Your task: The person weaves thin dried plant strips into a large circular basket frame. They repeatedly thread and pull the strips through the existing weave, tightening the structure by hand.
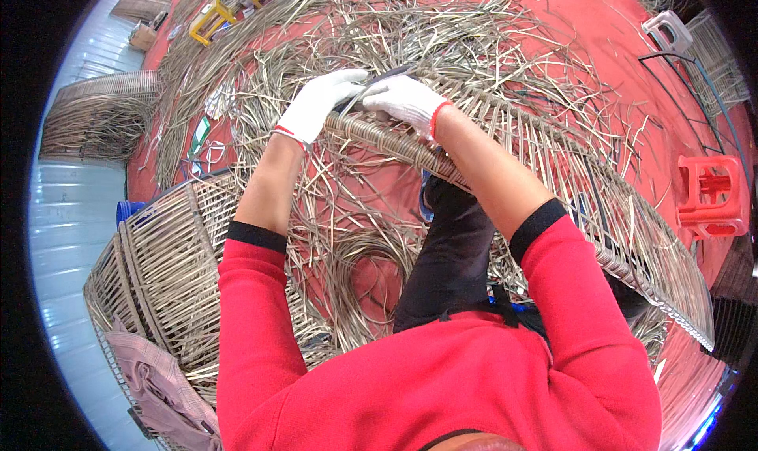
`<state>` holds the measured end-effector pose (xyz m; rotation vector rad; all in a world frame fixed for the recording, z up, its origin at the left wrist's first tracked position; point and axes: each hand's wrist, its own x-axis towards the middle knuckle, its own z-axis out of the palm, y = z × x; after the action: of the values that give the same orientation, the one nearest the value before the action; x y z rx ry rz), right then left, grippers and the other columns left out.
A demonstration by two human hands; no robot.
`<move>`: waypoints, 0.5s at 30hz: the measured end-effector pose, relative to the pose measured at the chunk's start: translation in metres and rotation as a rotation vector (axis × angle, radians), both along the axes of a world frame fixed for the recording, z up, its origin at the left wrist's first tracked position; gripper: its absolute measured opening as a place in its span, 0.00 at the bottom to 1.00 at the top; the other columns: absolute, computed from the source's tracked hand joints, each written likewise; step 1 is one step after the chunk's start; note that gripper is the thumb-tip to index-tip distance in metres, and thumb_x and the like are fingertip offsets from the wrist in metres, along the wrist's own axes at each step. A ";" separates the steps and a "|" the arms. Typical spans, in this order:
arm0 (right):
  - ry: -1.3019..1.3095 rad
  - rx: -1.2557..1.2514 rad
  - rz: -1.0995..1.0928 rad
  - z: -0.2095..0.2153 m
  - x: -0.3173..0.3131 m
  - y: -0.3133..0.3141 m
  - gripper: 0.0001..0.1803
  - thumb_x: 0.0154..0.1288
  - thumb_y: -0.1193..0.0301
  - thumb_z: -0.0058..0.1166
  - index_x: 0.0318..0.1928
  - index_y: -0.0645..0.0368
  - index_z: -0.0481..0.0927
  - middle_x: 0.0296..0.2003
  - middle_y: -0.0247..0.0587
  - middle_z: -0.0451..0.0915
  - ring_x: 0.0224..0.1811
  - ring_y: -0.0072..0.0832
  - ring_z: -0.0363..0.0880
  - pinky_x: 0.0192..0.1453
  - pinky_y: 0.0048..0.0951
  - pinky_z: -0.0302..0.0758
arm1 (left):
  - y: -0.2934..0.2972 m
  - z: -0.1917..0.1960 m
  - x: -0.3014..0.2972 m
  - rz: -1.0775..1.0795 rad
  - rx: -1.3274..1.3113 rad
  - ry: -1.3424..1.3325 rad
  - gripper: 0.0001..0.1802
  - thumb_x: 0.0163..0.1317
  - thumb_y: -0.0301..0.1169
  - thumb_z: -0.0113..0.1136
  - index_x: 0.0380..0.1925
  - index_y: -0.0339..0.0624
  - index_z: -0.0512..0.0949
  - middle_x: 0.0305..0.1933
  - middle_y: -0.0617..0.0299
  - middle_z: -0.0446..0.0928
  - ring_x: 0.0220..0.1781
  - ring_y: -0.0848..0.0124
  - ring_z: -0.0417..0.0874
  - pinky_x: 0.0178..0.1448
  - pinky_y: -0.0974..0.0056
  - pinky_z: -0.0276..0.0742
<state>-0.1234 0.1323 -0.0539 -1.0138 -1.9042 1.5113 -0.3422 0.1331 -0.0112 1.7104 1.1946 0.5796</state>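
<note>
My left hand, in a white glove with a red cuff edge, is closed at the far end of a wrapped wicker rim. Close beside it, my right hand, gloved alike, has its fingers pinched together. A dark grey flat strand passes between the two hands, and both grip it near the rim; the fingertips are partly hidden. The rim borders a long curved wicker panel of openly spaced rods, which slants across my lap toward the lower right.
Loose wicker strands litter the red floor, with a coil of them near my leg. Another woven panel lies at left, a pink checked cloth over it. A red stool stands right, yellow stools far left.
</note>
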 end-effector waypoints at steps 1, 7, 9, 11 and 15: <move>0.006 0.052 0.010 -0.004 -0.003 0.002 0.13 0.71 0.67 0.57 0.49 0.60 0.88 0.31 0.38 0.83 0.32 0.25 0.79 0.39 0.31 0.76 | 0.000 0.002 0.001 -0.077 0.039 0.009 0.28 0.70 0.39 0.56 0.65 0.33 0.78 0.67 0.54 0.81 0.69 0.65 0.79 0.75 0.62 0.69; -0.059 0.329 0.070 -0.002 -0.001 0.006 0.15 0.70 0.66 0.58 0.50 0.58 0.89 0.40 0.38 0.88 0.39 0.24 0.82 0.47 0.29 0.79 | 0.011 0.001 0.018 -0.115 0.901 0.768 0.15 0.73 0.44 0.52 0.43 0.56 0.87 0.43 0.61 0.88 0.42 0.57 0.87 0.49 0.55 0.77; -0.027 0.087 -0.035 0.002 0.003 0.002 0.15 0.69 0.66 0.58 0.51 0.57 0.89 0.40 0.37 0.88 0.39 0.23 0.82 0.47 0.29 0.79 | 0.018 0.008 0.020 0.023 0.834 0.887 0.19 0.72 0.48 0.51 0.39 0.54 0.88 0.38 0.57 0.88 0.37 0.53 0.88 0.46 0.53 0.81; 0.009 0.047 -0.111 0.007 0.008 0.000 0.16 0.67 0.63 0.60 0.49 0.57 0.90 0.39 0.37 0.89 0.40 0.24 0.83 0.48 0.29 0.79 | 0.019 0.025 0.011 0.287 0.843 0.678 0.16 0.71 0.48 0.59 0.39 0.52 0.88 0.37 0.53 0.87 0.37 0.52 0.88 0.44 0.55 0.82; 0.098 -0.003 -0.172 0.012 0.013 0.001 0.18 0.65 0.59 0.63 0.46 0.59 0.91 0.39 0.41 0.90 0.41 0.29 0.86 0.51 0.31 0.79 | 0.014 0.070 -0.029 0.447 1.005 0.445 0.16 0.66 0.52 0.67 0.37 0.55 0.89 0.31 0.59 0.87 0.34 0.58 0.86 0.47 0.54 0.79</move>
<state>-0.1105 0.1328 -0.0418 -1.0560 -1.7030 1.4387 -0.3711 0.1468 0.0591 2.4985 1.7961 1.2679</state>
